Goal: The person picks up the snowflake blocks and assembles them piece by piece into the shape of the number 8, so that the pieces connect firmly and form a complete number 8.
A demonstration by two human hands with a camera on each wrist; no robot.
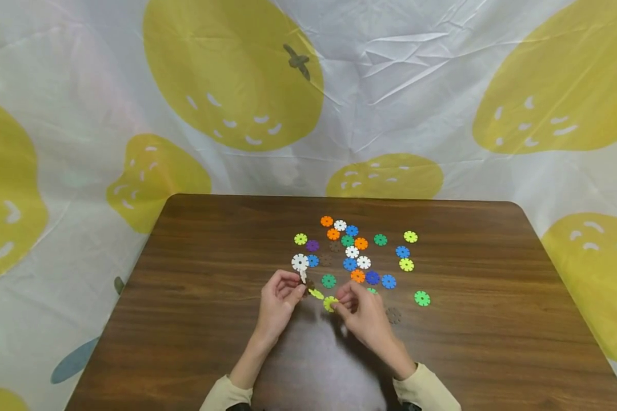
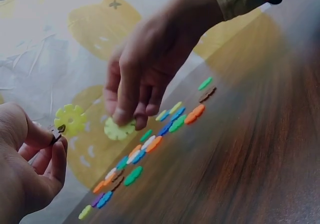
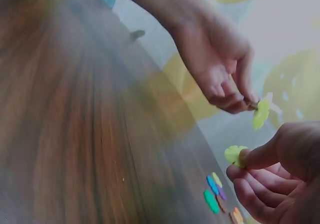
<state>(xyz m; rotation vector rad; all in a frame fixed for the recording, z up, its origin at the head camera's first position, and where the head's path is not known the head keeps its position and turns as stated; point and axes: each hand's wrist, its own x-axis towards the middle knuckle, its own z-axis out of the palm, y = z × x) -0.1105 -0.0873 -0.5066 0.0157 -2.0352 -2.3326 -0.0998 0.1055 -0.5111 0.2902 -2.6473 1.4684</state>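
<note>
Looking down from the head view, both hands work above the near middle of the wooden table (image 1: 195,319), just short of a scatter of coloured notched discs (image 1: 362,251) lying toward the far edge. The left hand (image 1: 279,301) has its fingers curled, pinching a small joined cluster (image 1: 304,273) of white, brown and yellow-green discs. The right hand (image 1: 359,311) pinches a single yellow-green disc (image 1: 330,303) between thumb and fingertips, held just beside the cluster and apart from it. From the left wrist view, the right hand (image 2: 145,79) holds its disc (image 2: 119,129) by the fingertips, clear of the tabletop, while the left hand (image 2: 30,169) grips the cluster (image 2: 69,120) at thumb and forefinger. From the right wrist view, the left hand (image 3: 217,67) holds the cluster (image 3: 261,112) at its fingertips; the right hand (image 3: 272,184) pinches its disc (image 3: 234,154) below it.
</note>
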